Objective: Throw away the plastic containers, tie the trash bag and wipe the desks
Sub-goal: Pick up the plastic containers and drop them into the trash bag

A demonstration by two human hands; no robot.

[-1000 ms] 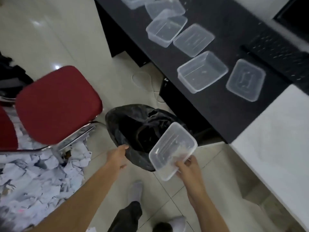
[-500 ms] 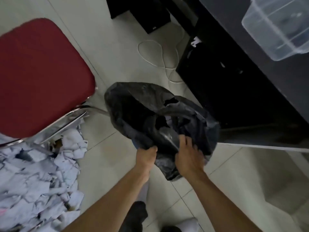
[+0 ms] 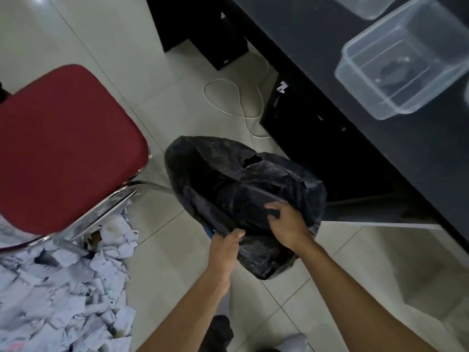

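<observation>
A black trash bag [image 3: 228, 179] stands open on the tiled floor beside the black desk [image 3: 330, 59]. My left hand [image 3: 225, 247] grips the bag's near rim. My right hand [image 3: 286, 222] lies on the near right part of the bag, its fingers curled into the plastic. A clear plastic container [image 3: 403, 59] sits on the desk at the upper right, and the edge of another container [image 3: 368, 6] shows at the top. The container I held earlier is out of sight.
A red chair [image 3: 63, 148] with a chrome frame stands at the left. Shredded white paper [image 3: 58, 295] is piled on the floor under it. A white cable [image 3: 238, 102] loops on the tiles near a dark box under the desk.
The clear container in my right hand went into the bag and is gone from view. Both hands now hold the bag's near side, and my view has dropped closer to it.
</observation>
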